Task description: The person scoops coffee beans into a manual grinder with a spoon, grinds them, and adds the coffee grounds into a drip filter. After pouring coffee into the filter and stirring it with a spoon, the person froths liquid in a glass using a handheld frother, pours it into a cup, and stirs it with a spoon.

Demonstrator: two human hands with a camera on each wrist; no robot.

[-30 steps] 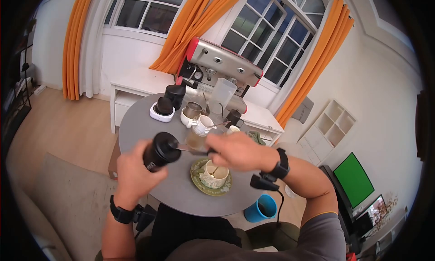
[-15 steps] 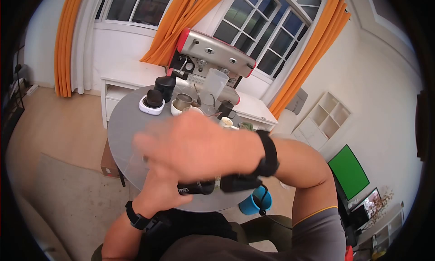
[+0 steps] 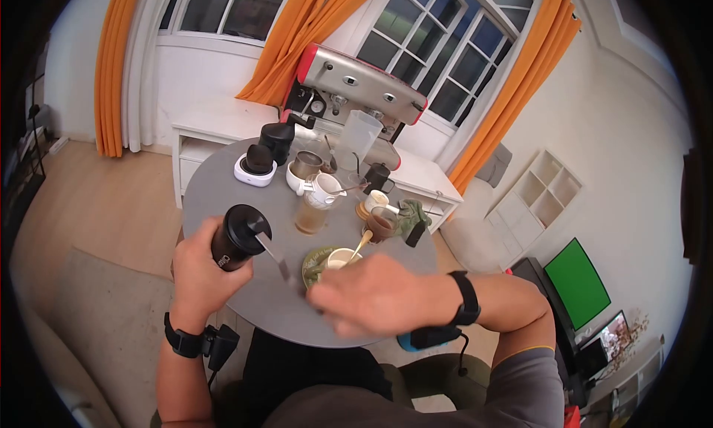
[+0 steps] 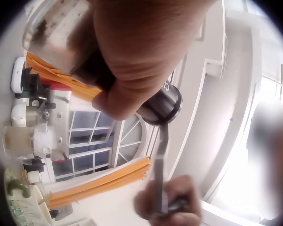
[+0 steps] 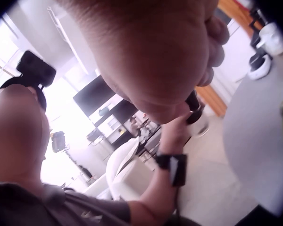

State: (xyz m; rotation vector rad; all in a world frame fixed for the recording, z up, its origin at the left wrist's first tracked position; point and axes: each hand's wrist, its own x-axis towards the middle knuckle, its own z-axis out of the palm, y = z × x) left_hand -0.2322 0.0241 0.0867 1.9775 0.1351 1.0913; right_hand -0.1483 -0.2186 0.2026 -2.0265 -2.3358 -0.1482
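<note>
1. The grey round desk (image 3: 260, 309) carries the crockery; the grinding is best done clear of its surface, with room for a full swing of the crank.
2. The green plate (image 3: 316, 259) is the fixed reference here. A glass of brown liquid (image 3: 382, 224) stands beyond it to the right and a beaker (image 3: 310, 219) straight beyond it, so the turning circle should probably stay on the near side of both.
3. The black hand grinder (image 3: 236, 239) is held up to the left of the plate. Its clear catch jar (image 4: 61, 28) shows in the left wrist view; keeping the body near upright should let beans feed evenly.
4. The left hand (image 3: 200, 268) wraps firmly round the grinder's body. Bracing that forearm would likely stop the body twisting with each turn.
5. The right hand (image 3: 379, 294) is clenched on the end of the crank, above the plate's near right edge. Smooth, level circles suit better than jerks.
6. The cup (image 3: 342, 257) sits on the plate with a spoon (image 3: 362, 244) sticking up; the low-passing knuckles could clip it.
7. The crank handle (image 3: 273, 256) wants sideways force only, without prying upward at the lid.
</note>
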